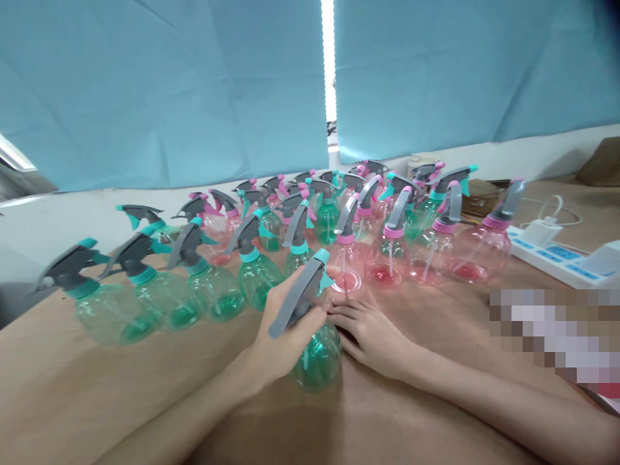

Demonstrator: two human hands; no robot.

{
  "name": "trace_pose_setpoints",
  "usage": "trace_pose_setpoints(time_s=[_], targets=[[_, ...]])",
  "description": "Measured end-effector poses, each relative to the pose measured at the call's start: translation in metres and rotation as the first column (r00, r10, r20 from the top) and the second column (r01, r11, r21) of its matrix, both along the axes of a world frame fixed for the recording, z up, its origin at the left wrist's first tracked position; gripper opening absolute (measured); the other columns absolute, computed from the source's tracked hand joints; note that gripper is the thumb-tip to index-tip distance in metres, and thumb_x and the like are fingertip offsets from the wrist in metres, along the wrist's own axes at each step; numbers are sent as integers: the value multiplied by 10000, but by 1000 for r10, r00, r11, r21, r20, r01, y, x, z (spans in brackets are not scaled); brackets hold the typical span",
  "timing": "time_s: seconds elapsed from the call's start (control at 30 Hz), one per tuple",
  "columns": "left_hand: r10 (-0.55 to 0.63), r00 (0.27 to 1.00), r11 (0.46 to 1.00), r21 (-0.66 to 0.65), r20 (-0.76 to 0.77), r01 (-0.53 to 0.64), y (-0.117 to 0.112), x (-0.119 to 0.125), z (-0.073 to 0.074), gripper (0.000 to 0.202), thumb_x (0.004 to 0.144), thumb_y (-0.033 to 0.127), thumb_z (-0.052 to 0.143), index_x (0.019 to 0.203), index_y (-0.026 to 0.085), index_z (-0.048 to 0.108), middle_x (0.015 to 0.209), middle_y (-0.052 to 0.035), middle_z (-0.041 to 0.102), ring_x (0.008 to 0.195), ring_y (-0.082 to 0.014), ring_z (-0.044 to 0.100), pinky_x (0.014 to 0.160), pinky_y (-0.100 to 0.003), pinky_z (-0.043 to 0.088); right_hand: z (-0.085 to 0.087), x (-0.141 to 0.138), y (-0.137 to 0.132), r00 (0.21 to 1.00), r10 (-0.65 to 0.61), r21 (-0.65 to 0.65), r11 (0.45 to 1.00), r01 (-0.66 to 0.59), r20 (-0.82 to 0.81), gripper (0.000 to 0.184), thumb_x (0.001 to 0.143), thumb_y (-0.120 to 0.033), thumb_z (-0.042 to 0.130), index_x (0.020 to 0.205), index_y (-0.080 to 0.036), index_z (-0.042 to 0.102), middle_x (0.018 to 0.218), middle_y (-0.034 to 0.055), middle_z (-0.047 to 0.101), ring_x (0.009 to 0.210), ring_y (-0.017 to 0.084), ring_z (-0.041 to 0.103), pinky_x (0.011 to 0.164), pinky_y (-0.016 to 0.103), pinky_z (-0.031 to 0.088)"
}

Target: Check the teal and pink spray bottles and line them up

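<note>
Left hand point(281, 341): closed around the neck of green spray bottle point(317, 361), at near middle of table point(387, 426) | Right hand point(375, 339): fingers bent at bottle's right side, whether gripping I cannot tell | Far: many green and pink bottles point(213, 290)

Front row: nine spray bottles point(261, 274) are counted!
Five green bottles point(216, 294), four pink bottles point(479, 252), one held bottle point(317, 361) added; overlapping bottles behind point(327, 221) cannot be counted.
</note>
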State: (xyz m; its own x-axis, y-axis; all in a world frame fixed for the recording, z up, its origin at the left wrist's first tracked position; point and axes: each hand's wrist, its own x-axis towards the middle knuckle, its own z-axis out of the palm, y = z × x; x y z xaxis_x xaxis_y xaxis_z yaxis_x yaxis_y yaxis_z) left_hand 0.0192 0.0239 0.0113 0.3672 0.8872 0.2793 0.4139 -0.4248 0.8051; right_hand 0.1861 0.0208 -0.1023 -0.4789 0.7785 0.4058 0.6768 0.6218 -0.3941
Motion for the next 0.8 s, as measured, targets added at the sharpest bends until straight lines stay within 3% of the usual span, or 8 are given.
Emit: trace_pose_setpoints(time_s=[0.23, 0.8], targets=[[32, 999, 999, 3, -31, -32, 3, 0, -1, 18, 721, 237, 472, 718, 233, 490, 697, 20, 533, 656, -162, 537, 584, -280, 427, 1, -1, 0, 1000, -4, -7, 1000, 4, 6, 299, 916, -192, 475, 1167, -163, 635, 1196, 70, 662, 1144, 222, 558, 1010, 410, 399], [-27, 999, 999, -21, -17, 27, 3, -2, -3, 68, 770, 228, 450, 776, 231, 517, 746, 22, 573, 704, -160, 566, 601, -279, 410, -1, 0, 0, 1000, -7, 11, 1000, 7, -3, 303, 916, -209, 480, 1174, -180, 635, 1200, 71, 661, 1155, 224, 553, 1002, 415, 407]])
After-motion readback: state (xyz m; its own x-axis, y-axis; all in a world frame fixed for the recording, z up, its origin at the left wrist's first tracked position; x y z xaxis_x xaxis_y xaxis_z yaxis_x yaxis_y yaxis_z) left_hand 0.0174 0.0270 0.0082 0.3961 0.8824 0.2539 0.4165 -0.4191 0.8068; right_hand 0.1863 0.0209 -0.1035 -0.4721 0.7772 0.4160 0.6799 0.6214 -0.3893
